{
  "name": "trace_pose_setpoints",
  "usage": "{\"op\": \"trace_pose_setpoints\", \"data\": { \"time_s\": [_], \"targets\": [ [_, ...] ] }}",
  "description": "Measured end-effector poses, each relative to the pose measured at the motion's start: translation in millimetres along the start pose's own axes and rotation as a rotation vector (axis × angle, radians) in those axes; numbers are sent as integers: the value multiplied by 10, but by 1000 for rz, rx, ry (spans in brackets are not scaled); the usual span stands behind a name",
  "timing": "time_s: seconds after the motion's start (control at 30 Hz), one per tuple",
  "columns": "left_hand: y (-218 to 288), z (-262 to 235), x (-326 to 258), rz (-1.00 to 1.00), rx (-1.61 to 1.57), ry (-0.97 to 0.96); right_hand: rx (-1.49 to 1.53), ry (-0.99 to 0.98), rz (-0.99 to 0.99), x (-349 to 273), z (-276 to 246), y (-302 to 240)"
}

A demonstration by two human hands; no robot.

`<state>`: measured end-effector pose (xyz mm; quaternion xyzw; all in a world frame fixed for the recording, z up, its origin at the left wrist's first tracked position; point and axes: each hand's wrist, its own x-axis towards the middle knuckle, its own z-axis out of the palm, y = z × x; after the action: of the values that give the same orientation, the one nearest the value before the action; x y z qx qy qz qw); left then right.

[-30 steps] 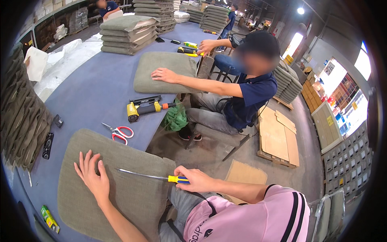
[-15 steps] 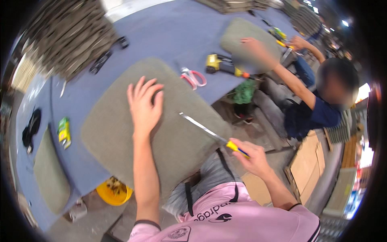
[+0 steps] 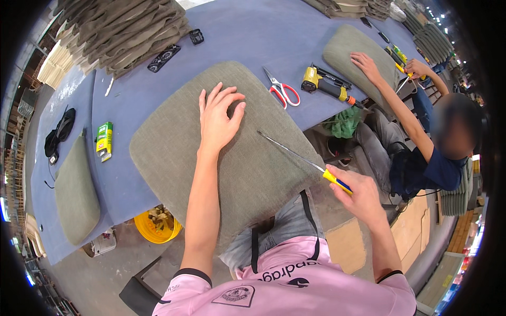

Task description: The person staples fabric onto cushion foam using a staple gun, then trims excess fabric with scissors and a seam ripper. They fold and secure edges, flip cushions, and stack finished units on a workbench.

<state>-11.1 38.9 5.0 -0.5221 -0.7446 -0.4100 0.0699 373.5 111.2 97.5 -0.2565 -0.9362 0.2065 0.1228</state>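
Note:
A large square cushion (image 3: 179, 131) in grey-green fabric lies at the table's near edge and overhangs toward my lap. On its top rests my left hand (image 3: 219, 118), palm down with the fingers spread. My right hand (image 3: 358, 192) is closed round the yellow and blue handle of a long screwdriver (image 3: 295, 154). Its thin metal shaft slants up and left over the cushion; whether the tip touches the fabric I cannot tell. Red-handled scissors (image 3: 284, 94) lie just beyond the cushion's far right corner, beside a yellow and black air stapler (image 3: 327, 84).
At the far left rises a tall stack of fabric pieces (image 3: 126, 31). A green and yellow box (image 3: 104, 141) and a smaller cushion (image 3: 76, 195) lie left. Below the table edge stands a yellow bucket (image 3: 153, 231). On the right a co-worker (image 3: 416, 158) handles another cushion (image 3: 348, 47).
The whole view has shifted, so the table things appear further right. My left hand stays flat on the cushion, and my right hand keeps the screwdriver over it at a similar slant.

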Motion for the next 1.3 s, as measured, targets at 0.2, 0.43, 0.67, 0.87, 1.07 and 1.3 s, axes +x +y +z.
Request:
{"op": "trace_pose_setpoints", "data": {
  "time_s": [0.2, 0.43, 0.67, 0.87, 1.07, 1.3],
  "targets": [
    [379, 31, -29, 32, -239, 139, -222, -61, -63, 60, -321, 64],
    [4, 128, -68, 110, 224, 111, -128, 33, -11, -169, 273, 230],
    [113, 227, -18, -4, 228, -97, -70, -29, 49, -205, 124, 219],
    [-26, 213, -21, 11, 217, -76, -116, -60, -80, 100, -117, 238],
    [10, 243, -7, -9, 199, -86, -171, -107, -66, 97, -185, 238],
    [-126, 174, 2, 21, 227, -26, -208, -99, -109, 118, -145, 291]
  ]
}}
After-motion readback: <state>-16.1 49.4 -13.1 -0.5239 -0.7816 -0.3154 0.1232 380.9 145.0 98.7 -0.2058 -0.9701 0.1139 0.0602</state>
